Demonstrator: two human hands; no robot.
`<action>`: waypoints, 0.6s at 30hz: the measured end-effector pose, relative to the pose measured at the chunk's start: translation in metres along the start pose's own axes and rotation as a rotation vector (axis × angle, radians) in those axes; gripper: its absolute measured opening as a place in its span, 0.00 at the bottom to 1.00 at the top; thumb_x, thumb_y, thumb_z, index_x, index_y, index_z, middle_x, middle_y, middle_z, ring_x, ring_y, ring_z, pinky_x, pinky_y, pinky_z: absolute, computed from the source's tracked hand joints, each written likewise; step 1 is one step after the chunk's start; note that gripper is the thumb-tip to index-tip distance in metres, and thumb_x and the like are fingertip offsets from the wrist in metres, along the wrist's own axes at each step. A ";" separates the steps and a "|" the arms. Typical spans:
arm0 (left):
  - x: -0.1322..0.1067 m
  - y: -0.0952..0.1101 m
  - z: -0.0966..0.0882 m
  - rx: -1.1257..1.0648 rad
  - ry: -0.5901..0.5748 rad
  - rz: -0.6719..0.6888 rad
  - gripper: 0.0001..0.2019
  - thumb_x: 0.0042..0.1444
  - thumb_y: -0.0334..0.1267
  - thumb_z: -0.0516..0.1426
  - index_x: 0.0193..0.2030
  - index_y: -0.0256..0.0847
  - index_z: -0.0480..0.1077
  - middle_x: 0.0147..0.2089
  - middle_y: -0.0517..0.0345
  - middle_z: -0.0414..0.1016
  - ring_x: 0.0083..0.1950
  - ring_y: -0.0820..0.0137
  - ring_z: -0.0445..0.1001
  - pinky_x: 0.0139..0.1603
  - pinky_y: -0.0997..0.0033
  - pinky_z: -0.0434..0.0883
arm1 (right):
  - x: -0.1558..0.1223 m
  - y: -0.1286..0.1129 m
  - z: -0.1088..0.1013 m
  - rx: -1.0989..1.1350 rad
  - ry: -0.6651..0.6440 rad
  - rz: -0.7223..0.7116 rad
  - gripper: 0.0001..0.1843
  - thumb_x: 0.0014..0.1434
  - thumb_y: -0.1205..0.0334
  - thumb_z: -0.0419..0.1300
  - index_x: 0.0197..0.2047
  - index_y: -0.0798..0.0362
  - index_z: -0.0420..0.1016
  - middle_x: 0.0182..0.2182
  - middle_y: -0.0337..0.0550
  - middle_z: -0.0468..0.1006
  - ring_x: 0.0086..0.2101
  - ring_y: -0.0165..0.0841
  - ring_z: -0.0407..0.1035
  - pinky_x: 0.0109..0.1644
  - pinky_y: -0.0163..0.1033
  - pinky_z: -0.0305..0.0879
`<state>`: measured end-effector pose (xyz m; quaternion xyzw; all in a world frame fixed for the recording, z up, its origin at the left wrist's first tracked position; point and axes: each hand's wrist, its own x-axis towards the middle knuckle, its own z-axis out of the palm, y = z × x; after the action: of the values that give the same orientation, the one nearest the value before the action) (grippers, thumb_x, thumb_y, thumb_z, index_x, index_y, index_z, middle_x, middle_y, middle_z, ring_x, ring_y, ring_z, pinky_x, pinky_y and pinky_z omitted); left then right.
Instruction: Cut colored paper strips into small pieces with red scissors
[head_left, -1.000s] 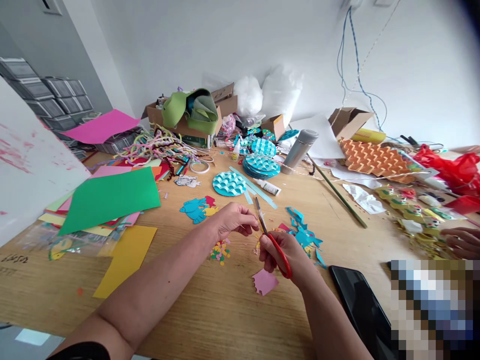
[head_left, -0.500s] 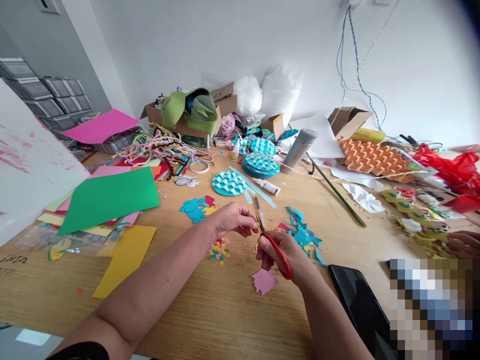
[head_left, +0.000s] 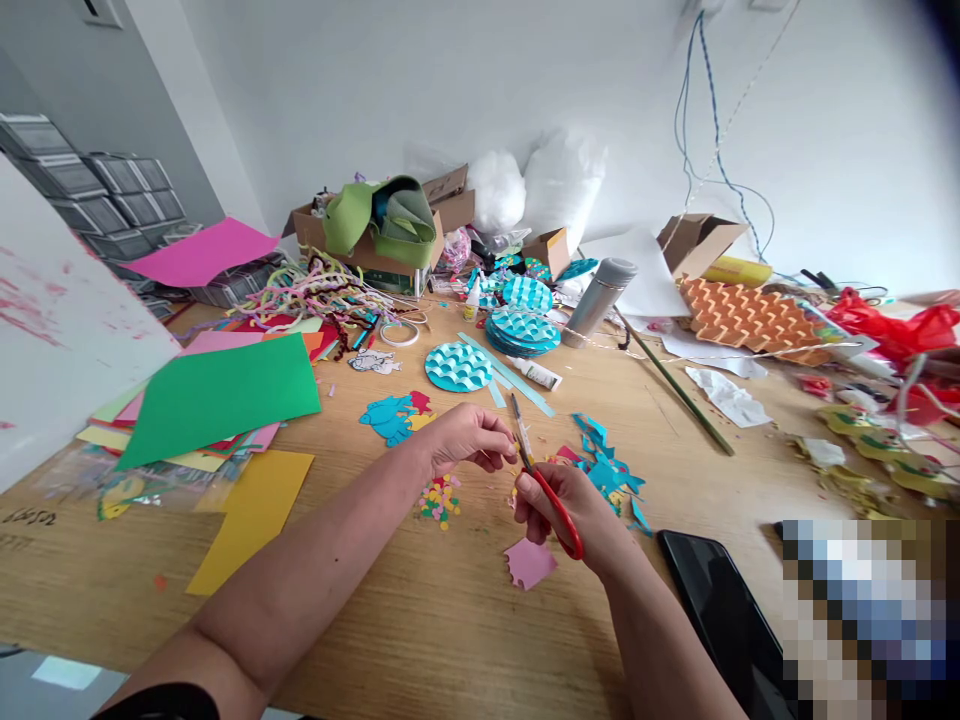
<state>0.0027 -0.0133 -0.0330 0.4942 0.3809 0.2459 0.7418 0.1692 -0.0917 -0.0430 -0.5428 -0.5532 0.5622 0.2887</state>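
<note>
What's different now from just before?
The yellow cut-outs at the far right have slid right and nearer the camera. The other person's hand, which was beside them, is out of sight now. The right hand still holds the red scissors, and the left hand stays close to the blades. The phone hasn't moved.
</note>
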 end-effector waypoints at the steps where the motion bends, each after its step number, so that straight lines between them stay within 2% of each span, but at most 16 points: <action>1: 0.000 0.000 0.000 -0.001 0.000 0.000 0.08 0.35 0.32 0.63 0.25 0.34 0.70 0.24 0.56 0.75 0.22 0.76 0.70 0.28 0.73 0.65 | 0.000 0.000 0.000 0.005 0.003 0.000 0.24 0.49 0.42 0.63 0.22 0.56 0.67 0.13 0.37 0.71 0.14 0.26 0.65 0.16 0.28 0.54; 9: -0.001 0.001 0.000 -0.002 -0.006 0.000 0.08 0.36 0.32 0.63 0.25 0.34 0.70 0.24 0.56 0.75 0.22 0.76 0.69 0.28 0.73 0.65 | 0.004 0.004 0.001 0.025 0.035 0.028 0.24 0.46 0.43 0.65 0.20 0.55 0.66 0.13 0.35 0.69 0.12 0.26 0.64 0.12 0.26 0.51; 18: 0.002 -0.003 -0.002 -0.014 -0.018 0.000 0.09 0.35 0.33 0.65 0.26 0.34 0.71 0.25 0.56 0.76 0.23 0.76 0.70 0.28 0.73 0.65 | 0.002 0.006 0.001 0.042 0.068 0.034 0.24 0.46 0.44 0.66 0.20 0.55 0.65 0.13 0.36 0.71 0.11 0.25 0.64 0.12 0.26 0.53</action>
<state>0.0022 -0.0122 -0.0368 0.4913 0.3724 0.2443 0.7485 0.1699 -0.0912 -0.0498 -0.5647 -0.5220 0.5595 0.3090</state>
